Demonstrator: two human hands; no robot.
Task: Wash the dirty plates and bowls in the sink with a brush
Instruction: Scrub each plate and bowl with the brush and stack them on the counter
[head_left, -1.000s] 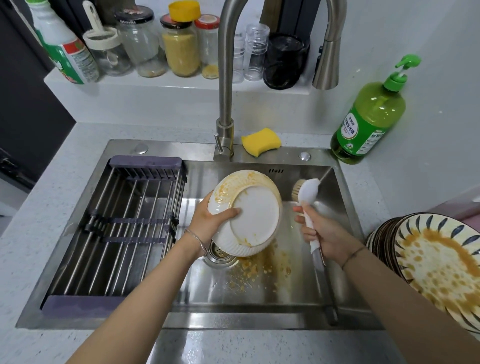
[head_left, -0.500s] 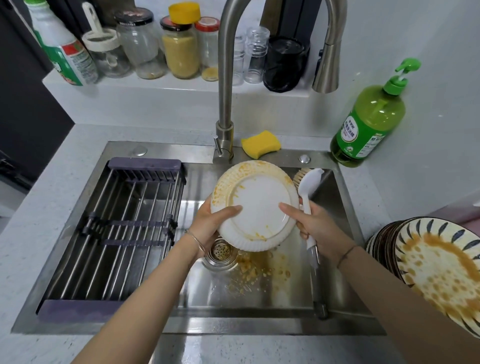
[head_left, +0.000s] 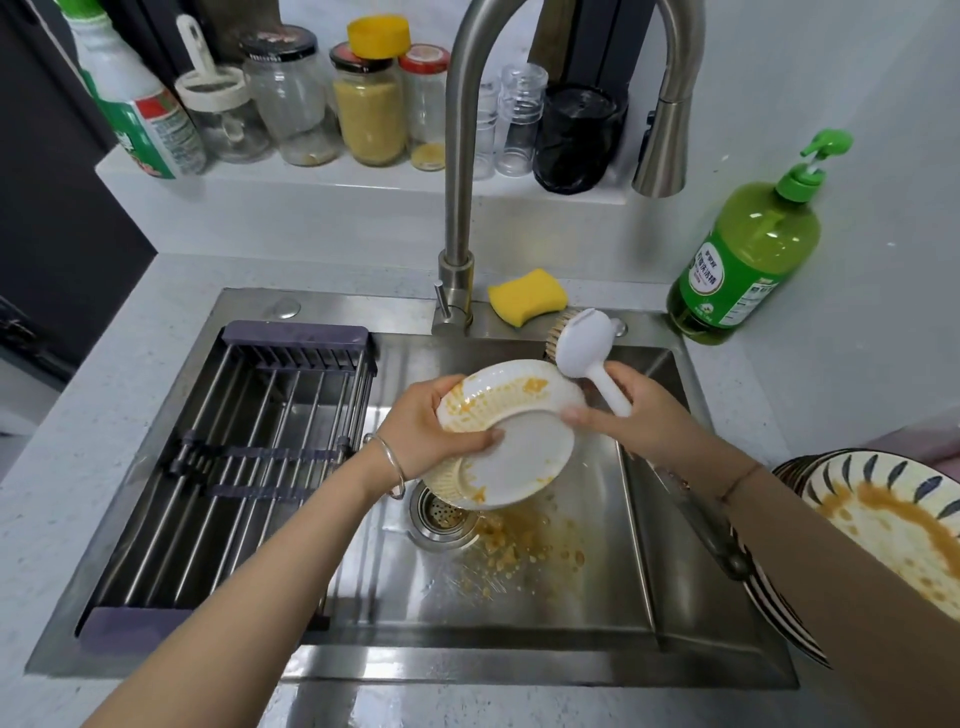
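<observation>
— Nearest, on the worktop (head_left: 104, 415) at right?
— Stack of plates (head_left: 883, 519), dark-striped rims, top one smeared orange.
— Down in the sink (head_left: 571, 613)?
— Orange scraps (head_left: 519, 545) strewn over the floor just beside the drain (head_left: 441, 514); rack (head_left: 249, 452) laid across the left half.
— Above the drain?
— White ribbed bowl (head_left: 519, 457), orange-stained, tilted, underside toward the camera. Gripped by the left hand (head_left: 426, 431): thumb across the base, fingers curled round the rim.
— And the right hand (head_left: 639, 415)?
— Fingers wrapped round the handle of the brush (head_left: 587, 348), one fingertip resting on the bowl's edge. Brush head raised just past the bowl's far rim, bristles turned away; touching the bowl or not, cannot tell.
— Farther back?
— Yellow sponge (head_left: 527, 296) on the sink's back ledge beside the tap (head_left: 460, 208); green soap bottle (head_left: 743, 260) at right; jars (head_left: 369, 104) along the shelf (head_left: 311, 182).
</observation>
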